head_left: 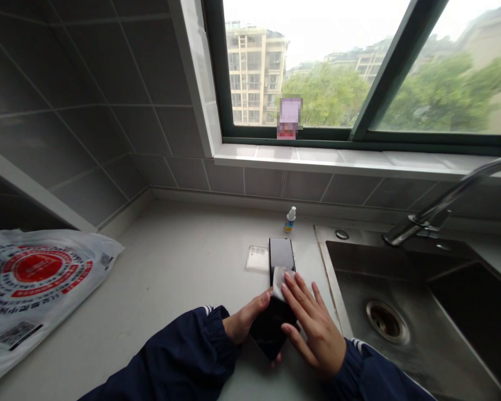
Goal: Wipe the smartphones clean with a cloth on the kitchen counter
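left grip point(244, 318): holding phone point(271, 334) | right grip point(315, 328): spread, fingertips on cloth point(279, 283) | small bottle point(290, 220) upright behind

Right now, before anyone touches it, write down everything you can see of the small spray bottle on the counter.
The small spray bottle stands upright on the pale countertop, just left of the stainless steel sink. It has a white cap, a plastic-looking body and a blue and yellow label too small to read. Only the countertop touches it.
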Demonstrator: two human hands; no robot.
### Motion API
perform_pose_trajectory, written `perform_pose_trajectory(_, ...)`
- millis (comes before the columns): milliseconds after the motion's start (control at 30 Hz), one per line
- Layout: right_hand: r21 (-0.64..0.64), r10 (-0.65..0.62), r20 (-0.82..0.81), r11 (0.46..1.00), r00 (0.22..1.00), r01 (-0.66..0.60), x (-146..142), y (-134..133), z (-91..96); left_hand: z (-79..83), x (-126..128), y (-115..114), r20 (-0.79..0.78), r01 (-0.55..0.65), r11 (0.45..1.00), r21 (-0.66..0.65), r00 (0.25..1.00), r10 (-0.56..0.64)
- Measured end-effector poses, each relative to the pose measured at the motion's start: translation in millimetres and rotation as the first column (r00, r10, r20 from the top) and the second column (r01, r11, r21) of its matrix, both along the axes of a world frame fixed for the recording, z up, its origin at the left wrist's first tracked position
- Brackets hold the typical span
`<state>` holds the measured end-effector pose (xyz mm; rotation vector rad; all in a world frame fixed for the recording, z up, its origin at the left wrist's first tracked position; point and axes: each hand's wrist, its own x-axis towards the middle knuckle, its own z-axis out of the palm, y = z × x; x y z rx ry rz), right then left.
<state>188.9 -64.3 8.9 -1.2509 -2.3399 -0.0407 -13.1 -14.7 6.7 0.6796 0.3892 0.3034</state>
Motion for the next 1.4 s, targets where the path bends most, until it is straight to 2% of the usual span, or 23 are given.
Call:
perform_pose_trajectory(67,-0.005,0.022,0.024,1.000,0.999,-0.022,-2,-1,1.2,2.4,0,-1,0.006,-0.050,0.998,0.038,0.999,0.050)
perform_pose_trajectory(200,-0.020,0.107,0.050,0.994,0.993,-0.106,-10,-8,8.4,2.4,3,-1,0.059,-0.236,0.964,0.123,0.971,0.230)
perform_pose_trajectory(333,-0.042,0.201,0.012,0.979,0.980,-0.200,-21,-16,16.7,5.4,9,0,0.072,-0.325,0.945,0.041,0.944,0.322)
perform_pose_trajectory(467,-0.052,0.318,0.007,0.947,0.948,-0.317,-26,-20,19.3,10.7,13,1,0.097,-0.291,0.951,-0.108,0.949,0.301)
perform_pose_trajectory(600,-0.047,0.391,0.042,0.920,0.919,-0.389,-28,-20,16.3,10.2,9,2,0.048,-0.321,0.937,-0.138,0.943,0.331)
perform_pose_trajectory(833,-0.007,0.386,0.109,0.922,0.916,-0.388,-33,-21,10.2,6.0,6,1,0.054,-0.256,0.943,-0.214,0.960,0.273)
perform_pose_trajectory(933,-0.009,0.351,0.100,0.936,0.931,-0.352,-35,-22,10.2,6.8,6,2,0.033,-0.282,0.930,-0.236,0.954,0.298)
perform_pose_trajectory(1033,0.028,0.346,0.089,0.936,0.934,-0.350,-33,-21,11.1,8.8,7,1,0.035,-0.333,0.919,-0.211,0.937,0.347)
perform_pose_trajectory(1200,0.102,0.352,0.012,0.931,0.936,-0.351,-26,-15,10.6,16.8,12,-2,0.162,-0.286,0.952,-0.108,0.940,0.301)
perform_pose_trajectory(1400,0.117,0.362,-0.074,0.928,0.929,-0.352,-23,-15,4.5,24.1,13,-2,0.144,-0.298,0.954,-0.040,0.943,0.301)
